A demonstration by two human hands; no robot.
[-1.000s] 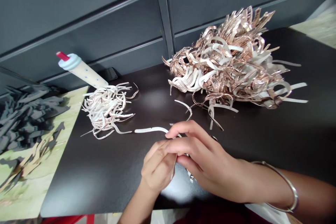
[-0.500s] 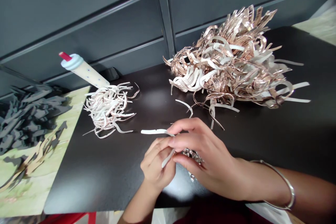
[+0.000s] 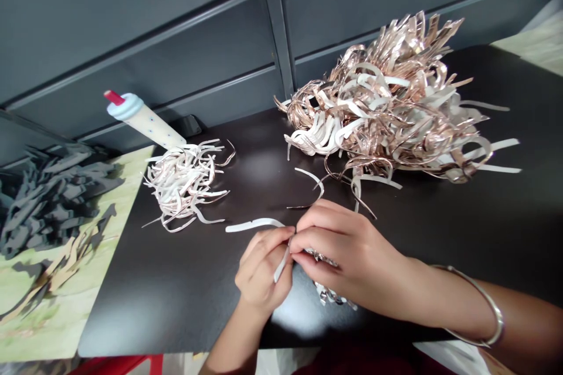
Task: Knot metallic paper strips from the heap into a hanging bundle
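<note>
My left hand (image 3: 264,275) is closed, pinching a thin white strip (image 3: 253,224) whose long end sticks out to the left above the table. A short white end comes out lower, between the thumb and fingers. My right hand (image 3: 343,249) meets it, its thumb and fingertips pinched at the strip beside my left fingertips; the exact grip point is hidden. Below my right palm, small shiny silver pieces (image 3: 332,296) show partly. Behind my hands lies a big tangled heap of rose-gold and white strips (image 3: 396,111). A smaller heap of white strips (image 3: 185,181) lies to the left.
A pale cup with a light blue lid (image 3: 149,120) and red top leans by the grey panel wall (image 3: 197,47). Dark grey cut pieces (image 3: 57,199) are heaped on a greenish surface (image 3: 105,281) beyond the black table's (image 3: 153,293) left edge. A red object (image 3: 123,365) shows below.
My right fingers have closed in against my left fingertips. The strip's long end has shifted slightly left and down. More of the silver pieces shows beneath my right hand.
</note>
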